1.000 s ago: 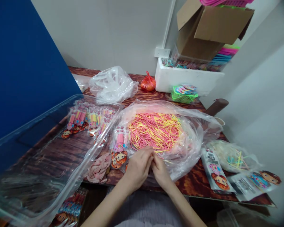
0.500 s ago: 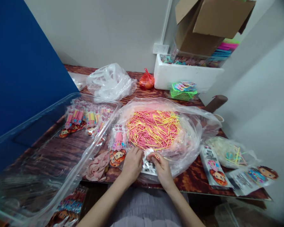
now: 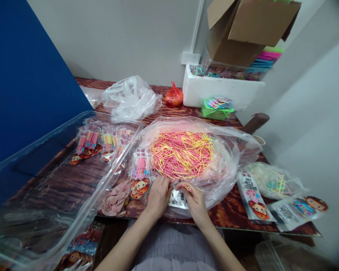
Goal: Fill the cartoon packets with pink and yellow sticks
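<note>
My left hand (image 3: 158,196) is closed at the upper left edge of a small silver pouch (image 3: 177,200); its fingertips appear to pinch that edge. On the pouch's other side, my right hand (image 3: 195,200) is curled round a bunch of thin sticks (image 3: 188,188), whose pink and yellow ends show above the fingers. Its thumb and fingertip point at the pouch's top, partly hiding it. Just beyond both hands lies a heap of pink and yellow sticks (image 3: 182,156) in a large clear plastic bag (image 3: 228,165). Filled packets with cartoon faces (image 3: 140,171) lie left of my left hand.
A clear plastic bin (image 3: 101,192) with filled packets stands left, beside a pink cloth (image 3: 116,199). Printed silver pouches (image 3: 254,199) and a bag of sticks (image 3: 277,182) lie right. Behind are a green basket (image 3: 217,112), red bag (image 3: 174,96) and white foam box (image 3: 223,90).
My hands have drawn slightly closer together over the pouch, and less of its upper part shows between them. The view has shifted a little; the other things stay in place.
</note>
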`<state>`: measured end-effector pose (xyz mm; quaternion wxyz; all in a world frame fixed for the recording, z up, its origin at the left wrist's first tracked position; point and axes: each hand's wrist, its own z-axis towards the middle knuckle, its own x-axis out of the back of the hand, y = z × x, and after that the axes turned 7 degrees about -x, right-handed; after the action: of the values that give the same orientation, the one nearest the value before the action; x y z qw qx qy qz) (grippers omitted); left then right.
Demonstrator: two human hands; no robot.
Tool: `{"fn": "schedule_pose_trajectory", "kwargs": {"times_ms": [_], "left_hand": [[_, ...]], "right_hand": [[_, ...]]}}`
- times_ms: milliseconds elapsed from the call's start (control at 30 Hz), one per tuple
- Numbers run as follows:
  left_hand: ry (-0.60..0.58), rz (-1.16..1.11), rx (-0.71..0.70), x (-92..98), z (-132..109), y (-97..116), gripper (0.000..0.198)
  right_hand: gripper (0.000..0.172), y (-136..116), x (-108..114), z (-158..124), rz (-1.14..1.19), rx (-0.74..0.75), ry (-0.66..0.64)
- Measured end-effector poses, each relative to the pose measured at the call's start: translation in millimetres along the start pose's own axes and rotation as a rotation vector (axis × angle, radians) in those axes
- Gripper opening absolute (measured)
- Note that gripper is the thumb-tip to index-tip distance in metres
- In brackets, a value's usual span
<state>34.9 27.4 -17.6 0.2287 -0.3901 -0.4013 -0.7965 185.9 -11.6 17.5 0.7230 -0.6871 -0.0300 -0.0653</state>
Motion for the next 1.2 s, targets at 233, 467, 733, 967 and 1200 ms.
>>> {"fn": "schedule_pose_trajectory", "kwargs": {"times_ms": [233,467,733,967,1200], "left_hand": [[-0.004,0.031,-0.053,1.5,-1.7,-4.1,0.023],[-0.037,0.094,-0.089,7.9,-3.4,-2.3,0.019],[0.036,0.104,-0.019,4.5,-4.7,-8.1,0.028],[0.109,0.013,0.078,5.5,-3.5,-5.6,0.021],[0.154,-0.070,-0.022,11.4,-3.7,-6.8,0.018]], "right_hand": [[0.017,1.7,-0.6,-2.0,-0.006,-0.013,0.005],[0.016,-0.9,-0.3,-2.0,0.002,-0.024,0.019],[0.023,9.0,12.2,1.9,0.090,-0.216,0.052],[0.021,-1.6,70.5,58.1,-0.447,-0.108,0.216],[0.025,0.5,51.3,92.6,-1.168,-0.003,0.088]]}}
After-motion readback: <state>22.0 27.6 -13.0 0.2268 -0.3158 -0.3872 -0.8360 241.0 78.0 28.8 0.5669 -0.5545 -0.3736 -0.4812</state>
